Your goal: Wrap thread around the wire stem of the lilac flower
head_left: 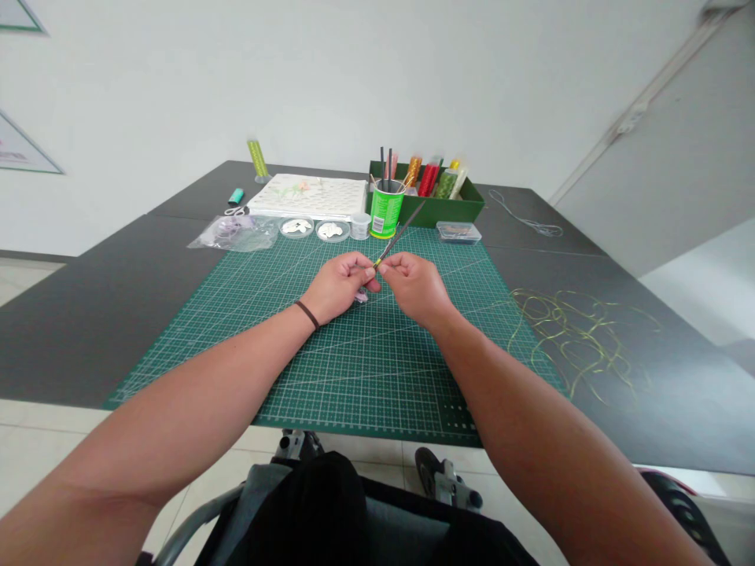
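Two hands (377,284), both pinching one thin dark rod (401,233), above one green cutting mat (354,377).

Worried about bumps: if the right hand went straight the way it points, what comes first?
The right hand would likely meet the thin dark rod first, then the left hand, though depth is hard to judge.

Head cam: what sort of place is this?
Probably a craft workspace, maybe a small studio. It has a cutting mat on a dark table, a tray holding tubes of beads, and loose wire on the table.
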